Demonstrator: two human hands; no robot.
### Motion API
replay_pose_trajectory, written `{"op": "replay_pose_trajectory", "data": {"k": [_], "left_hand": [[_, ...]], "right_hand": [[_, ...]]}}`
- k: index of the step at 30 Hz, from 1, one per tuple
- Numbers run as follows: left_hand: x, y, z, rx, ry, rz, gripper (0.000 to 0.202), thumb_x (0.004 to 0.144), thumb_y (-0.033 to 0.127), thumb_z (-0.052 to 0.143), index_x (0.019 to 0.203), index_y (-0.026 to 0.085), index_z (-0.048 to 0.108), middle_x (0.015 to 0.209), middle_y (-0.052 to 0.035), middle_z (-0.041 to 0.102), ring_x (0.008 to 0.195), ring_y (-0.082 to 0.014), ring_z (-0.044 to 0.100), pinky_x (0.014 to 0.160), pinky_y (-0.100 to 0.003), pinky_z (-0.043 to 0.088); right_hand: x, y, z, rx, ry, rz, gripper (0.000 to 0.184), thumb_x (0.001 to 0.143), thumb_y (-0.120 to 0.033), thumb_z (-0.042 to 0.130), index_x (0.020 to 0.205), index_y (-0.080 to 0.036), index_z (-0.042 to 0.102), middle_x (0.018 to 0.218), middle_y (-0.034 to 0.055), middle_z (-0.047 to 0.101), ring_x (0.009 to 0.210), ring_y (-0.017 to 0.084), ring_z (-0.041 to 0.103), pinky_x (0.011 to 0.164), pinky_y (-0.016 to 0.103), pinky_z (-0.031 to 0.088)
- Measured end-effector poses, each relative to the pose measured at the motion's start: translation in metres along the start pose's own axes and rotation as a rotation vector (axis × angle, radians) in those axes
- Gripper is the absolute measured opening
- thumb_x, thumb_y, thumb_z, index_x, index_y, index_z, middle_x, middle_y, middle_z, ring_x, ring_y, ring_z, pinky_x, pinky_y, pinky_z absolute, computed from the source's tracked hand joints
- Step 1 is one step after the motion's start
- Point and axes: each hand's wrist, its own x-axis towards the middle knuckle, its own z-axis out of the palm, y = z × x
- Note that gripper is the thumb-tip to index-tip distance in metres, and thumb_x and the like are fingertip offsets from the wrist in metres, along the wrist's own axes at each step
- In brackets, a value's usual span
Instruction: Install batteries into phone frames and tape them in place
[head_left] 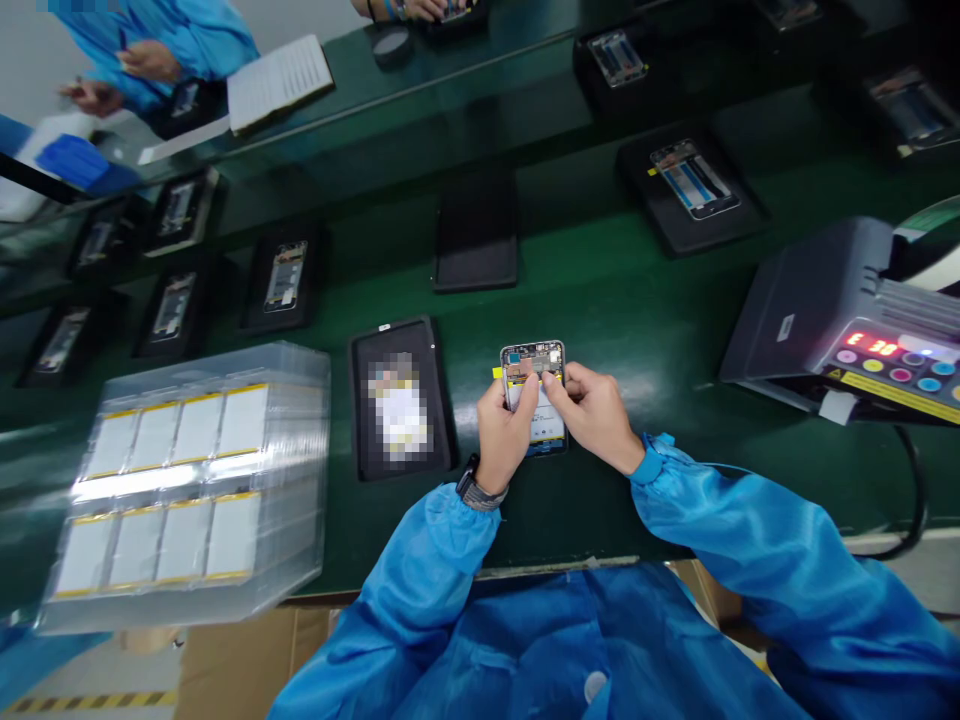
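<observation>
An opened phone body [534, 362] with a white battery and bare circuit board is held just above the green belt [615, 300]. My left hand [504, 432] is wrapped round its left edge, thumb on the battery. My right hand [596, 415] grips the right edge, its fingertips pressing near the top of the battery. A watch sits on my left wrist. Both sleeves are blue.
A black tray [360, 440] with another phone lies left of my hands. A stack of clear trays of white batteries [191, 480] stands at the near left. A grey machine with lit buttons [847, 320] stands right. Several trays with phones ride the belt farther back. Other people's hands [150, 62] work at the far side.
</observation>
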Motion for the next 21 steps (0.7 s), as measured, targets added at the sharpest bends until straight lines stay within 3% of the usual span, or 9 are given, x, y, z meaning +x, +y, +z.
{"op": "replay_pose_trajectory", "data": {"k": [15, 21], "left_hand": [[0.0002, -0.0041, 0.0025, 0.059, 0.052, -0.026, 0.034, 0.083, 0.046, 0.072, 0.070, 0.015, 0.065, 0.065, -0.0018, 0.062, 0.062, -0.0143, 0.052, 0.055, -0.024, 0.042], [-0.0013, -0.0021, 0.0015, -0.002, -0.009, 0.005, 0.032, 0.087, 0.046, 0.069, 0.092, 0.015, 0.074, 0.083, -0.0055, 0.072, 0.075, -0.0171, 0.061, 0.067, -0.026, 0.050]], "right_hand": [[-0.0016, -0.0040, 0.0058, 0.030, 0.153, -0.031, 0.048, 0.090, -0.042, 0.061, 0.060, -0.021, 0.030, 0.053, -0.0060, 0.028, 0.053, 0.008, 0.023, 0.051, 0.026, 0.020], [-0.0031, -0.0068, 0.0018, -0.006, 0.143, -0.074, 0.047, 0.093, -0.044, 0.059, 0.062, -0.021, 0.031, 0.053, -0.0059, 0.028, 0.053, 0.009, 0.024, 0.051, 0.026, 0.022]]}}
